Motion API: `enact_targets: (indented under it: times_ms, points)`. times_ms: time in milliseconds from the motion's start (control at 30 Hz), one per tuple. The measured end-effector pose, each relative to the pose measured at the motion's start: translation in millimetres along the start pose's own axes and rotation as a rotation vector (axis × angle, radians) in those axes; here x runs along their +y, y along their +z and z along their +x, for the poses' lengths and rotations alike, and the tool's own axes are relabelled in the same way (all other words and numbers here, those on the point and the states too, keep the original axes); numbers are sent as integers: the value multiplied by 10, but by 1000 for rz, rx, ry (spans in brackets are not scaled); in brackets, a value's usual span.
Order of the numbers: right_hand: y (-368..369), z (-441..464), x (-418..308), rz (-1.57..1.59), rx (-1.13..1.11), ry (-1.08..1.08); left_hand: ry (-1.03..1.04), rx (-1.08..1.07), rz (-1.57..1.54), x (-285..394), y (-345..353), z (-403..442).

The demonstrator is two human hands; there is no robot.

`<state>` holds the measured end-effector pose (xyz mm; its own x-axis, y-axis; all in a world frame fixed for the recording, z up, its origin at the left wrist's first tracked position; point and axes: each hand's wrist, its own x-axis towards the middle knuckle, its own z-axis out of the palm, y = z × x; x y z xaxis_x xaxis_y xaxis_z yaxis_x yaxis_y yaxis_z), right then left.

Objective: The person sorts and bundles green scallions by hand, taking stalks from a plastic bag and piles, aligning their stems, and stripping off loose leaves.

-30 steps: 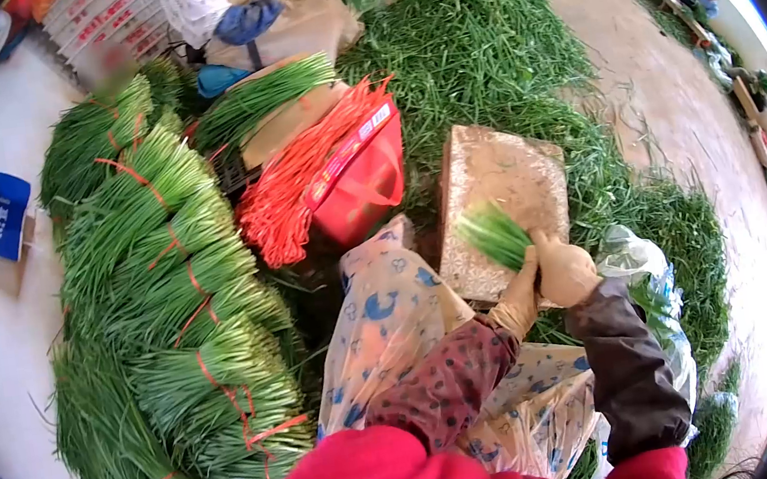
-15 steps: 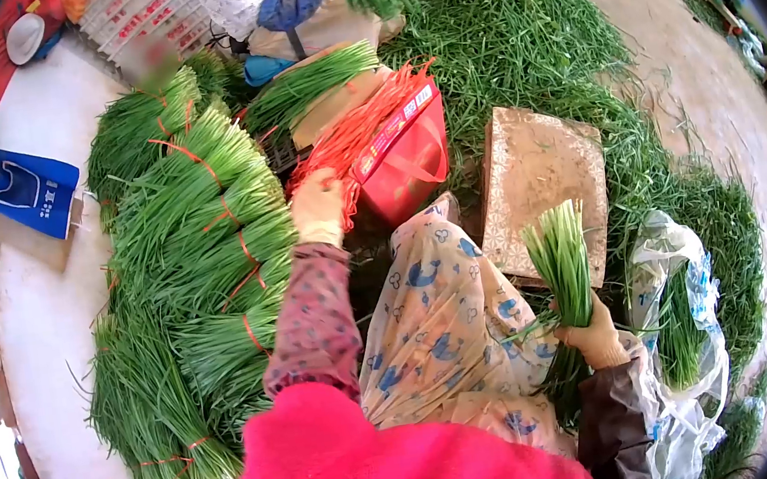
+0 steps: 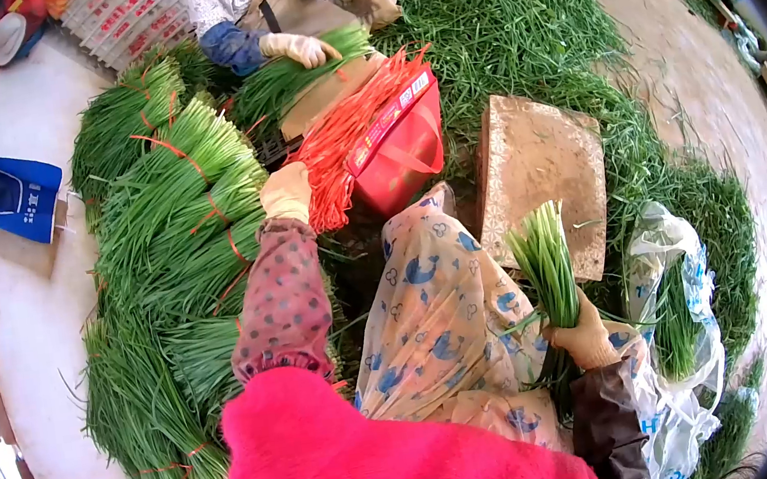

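Observation:
My right hand [image 3: 584, 337], in a tan glove, is wrapped round a bunch of garlic chives [image 3: 547, 262] with pale cut ends pointing up. Its dark leaves hang below the fist beside my covered knee. My left hand [image 3: 287, 194], in a pale glove, is closed at the near left ends of a pile of red ties [image 3: 354, 138]; its fingertips are partly hidden. Those ties lie across the top of a red bag [image 3: 404, 175]. Tied chive bundles [image 3: 197, 200] are stacked just left of my left hand.
A worn board [image 3: 544, 181] lies ahead of the right hand, against a large heap of loose chives [image 3: 510, 23]. A clear plastic bag [image 3: 643, 289] with chives stands at right. Across from me, a co-worker's gloved hand [image 3: 303, 48] rests on other chives [image 3: 288, 88].
My left hand has shifted left along the red ties' edge. My right hand still grips the chives, slightly further left. The co-worker's lifted chives are down, with one hand over the pile.

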<state>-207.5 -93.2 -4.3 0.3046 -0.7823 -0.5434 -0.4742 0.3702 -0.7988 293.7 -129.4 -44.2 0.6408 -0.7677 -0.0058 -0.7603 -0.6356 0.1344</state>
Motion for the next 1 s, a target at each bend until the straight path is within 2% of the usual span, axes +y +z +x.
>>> enact_targets:
  times_ms: [133,233,300,333,400,433,467,500,533,567,633,700,733,800,833,867,900,967,1000]
  points:
    - [-1,28,75,-67,19,41,83,68,93,-7,-198,-93]
    - [-10,39,91,-126,71,14,60,121,54,-65,-277,-108]
    - [-136,41,137,-64,184,-148,111,80,201,-131,-385,-39]
    - [-274,-44,-133,-181,208,-249,190,115,253,-196,-437,-27]
    - [-554,-135,-373,-334,424,-270,236,207,485,-276,-651,-21]
    - [-695,-202,-541,-404,516,-239,372,333,563,-408,-756,25]
    - [-975,-145,-382,-455,575,-371,357,317,371,-157,-1116,-164]
    - [-1109,-230,-545,-413,631,-352,368,413,457,-110,-1228,-186]
    - [-1217,-324,-738,-387,672,-239,642,616,183,-276,-1220,-45]
    - [-1426,-275,-606,-459,767,-421,514,528,174,30,-1434,-194]
    - [-1570,-353,-756,-451,870,-400,744,549,-224,447,-1537,-230]
    - [-1719,-338,-769,-563,927,-450,749,338,-294,1095,-1596,-370]
    - [-1768,-298,-756,-578,938,-487,782,169,-460,1525,-1647,-542]
    - [-1803,-222,-713,-596,943,-517,899,44,-417,2043,-1233,-400]
    - [-1838,-176,-669,-630,937,-546,1071,38,-473,2334,-926,-285]
    - [-1889,-125,-588,-688,922,-537,1090,-67,-562,2665,-624,-261]
    - [-1902,-97,-540,-780,911,-575,1064,-182,-481,3008,-467,-315]
    - [-1979,6,-332,-708,818,-630,1150,-237,-362,3557,102,-235]
    - [-1986,-29,-356,-662,762,-566,1127,-311,-451,3760,358,-234]
